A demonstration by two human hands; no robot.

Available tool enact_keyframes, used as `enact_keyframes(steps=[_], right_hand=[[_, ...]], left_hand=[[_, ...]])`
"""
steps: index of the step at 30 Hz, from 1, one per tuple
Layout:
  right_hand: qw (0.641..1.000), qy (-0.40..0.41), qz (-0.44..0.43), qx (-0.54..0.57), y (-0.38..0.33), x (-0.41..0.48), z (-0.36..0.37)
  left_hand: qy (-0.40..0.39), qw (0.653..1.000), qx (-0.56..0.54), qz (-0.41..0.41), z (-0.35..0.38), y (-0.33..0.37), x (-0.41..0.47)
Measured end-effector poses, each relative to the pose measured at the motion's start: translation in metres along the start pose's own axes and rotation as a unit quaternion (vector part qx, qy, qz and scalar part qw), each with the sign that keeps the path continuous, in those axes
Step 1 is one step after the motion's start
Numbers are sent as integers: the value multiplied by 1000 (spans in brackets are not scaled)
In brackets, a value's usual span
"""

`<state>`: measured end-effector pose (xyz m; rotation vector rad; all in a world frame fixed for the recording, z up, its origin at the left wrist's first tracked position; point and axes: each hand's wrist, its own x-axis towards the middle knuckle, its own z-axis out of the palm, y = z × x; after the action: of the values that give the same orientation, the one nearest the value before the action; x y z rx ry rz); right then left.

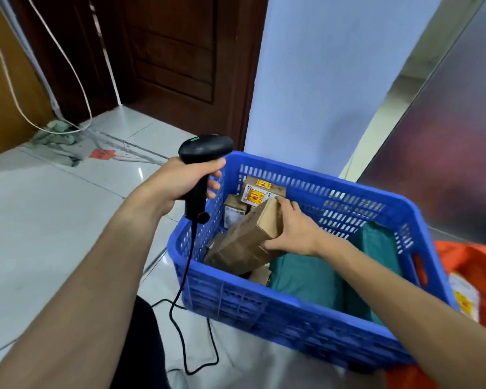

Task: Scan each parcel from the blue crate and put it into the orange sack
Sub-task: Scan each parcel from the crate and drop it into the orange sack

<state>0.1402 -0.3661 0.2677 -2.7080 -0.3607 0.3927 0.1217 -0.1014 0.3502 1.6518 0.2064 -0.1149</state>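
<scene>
The blue crate (264, 313) stands on the floor in front of me. My right hand (295, 228) reaches inside it and grips a long brown cardboard parcel (244, 242), which is tilted up at its far end. My left hand (180, 178) holds a black corded barcode scanner (202, 153) upright just left of the crate's rim. More parcels lie in the crate: small boxes with orange labels (257, 190) at the far corner and green soft bags (306, 279) on the right. The orange sack (472, 265) sits right of the crate, partly hidden by it.
The scanner's black cable (180, 327) loops over the tiled floor left of the crate. A dark wooden door (174, 51) and white cables (68, 119) are behind. A white wall corner (320, 80) and a metallic panel (446, 136) rise beyond the crate.
</scene>
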Motion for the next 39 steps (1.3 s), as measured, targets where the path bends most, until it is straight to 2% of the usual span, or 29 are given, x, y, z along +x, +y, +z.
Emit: enact_keyframes(steps=[6,7,13,18,24,27,30,35,39], right_hand=[[989,136,-52,4,18,-80,-54],[981,184,-56,-8,23,-112,-73],[945,280,-129,-106,27,-162,-69],[902,306,-182,-246,29,-197,-53],[868,352,-177,-303,30,-220,-40],[855,372,-171,-318,33,-224,-29],[849,388,-164,-319,35,-226,-22],[853,395,-153,-304,43,-227,-21],[868,364,-154,-300,47,-227,-21]], left_hand=[[-25,999,-29,-5,18,-1,-17],[-39,999,-29,8,37,13,-32],[-59,993,-103,-27,81,-1,-62],[-38,992,-109,-47,120,-7,-90],[2,987,-150,-55,152,-9,-117],[-18,979,-181,-89,168,-15,-130],[-53,972,-187,-132,182,-20,-139],[-66,976,-165,-124,196,-20,-142],[-79,977,-150,-132,196,-20,-141]])
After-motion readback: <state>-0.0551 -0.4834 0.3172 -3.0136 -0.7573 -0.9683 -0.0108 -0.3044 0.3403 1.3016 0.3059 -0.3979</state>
